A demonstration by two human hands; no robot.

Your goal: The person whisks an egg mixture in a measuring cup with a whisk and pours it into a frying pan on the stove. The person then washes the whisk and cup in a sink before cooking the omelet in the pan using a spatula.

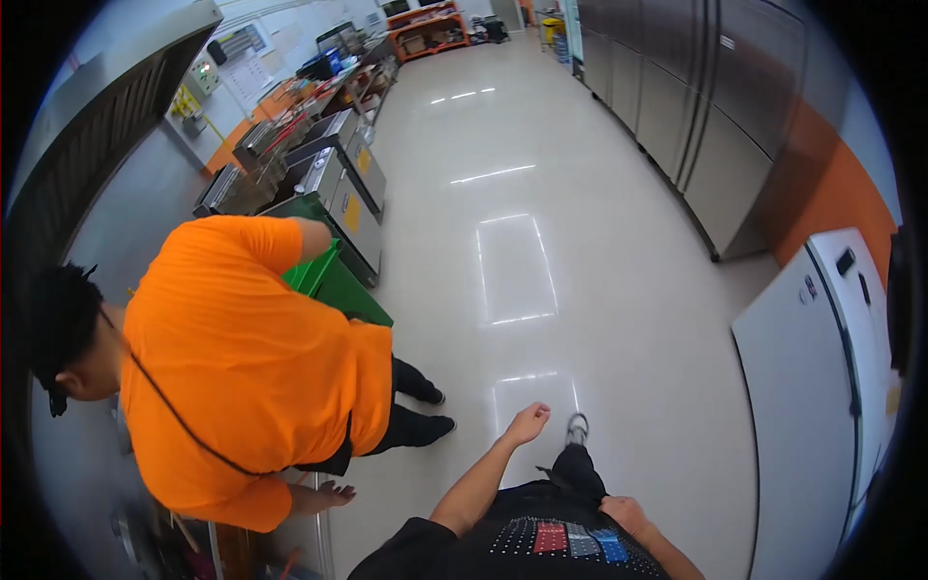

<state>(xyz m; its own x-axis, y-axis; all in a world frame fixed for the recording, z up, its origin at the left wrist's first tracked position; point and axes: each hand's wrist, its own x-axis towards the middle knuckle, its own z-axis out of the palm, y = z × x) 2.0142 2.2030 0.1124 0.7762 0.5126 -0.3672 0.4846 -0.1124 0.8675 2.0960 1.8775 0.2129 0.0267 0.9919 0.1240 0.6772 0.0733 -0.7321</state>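
My left hand (529, 423) swings forward over the pale floor, its fingers loosely curled together and nothing visible in them. Beside my right hip, my right hand (628, 515) hangs close to my black trousers (578, 470); its fingertips are turned away and hidden. One grey shoe (577, 428) of mine shows ahead on the floor. To my left stands a person in an orange shirt (251, 358), bent toward the counter side, whose lower hand (336, 494) hangs near a metal rail.
A green bin (331, 280) stands just past the person. Beyond it, steel kitchen equipment (350, 208) lines the left wall under a hood (106, 126). Tall steel cabinets (667, 106) and a white freezer (797, 377) border the right. An orange shelf (425, 34) stands far back.
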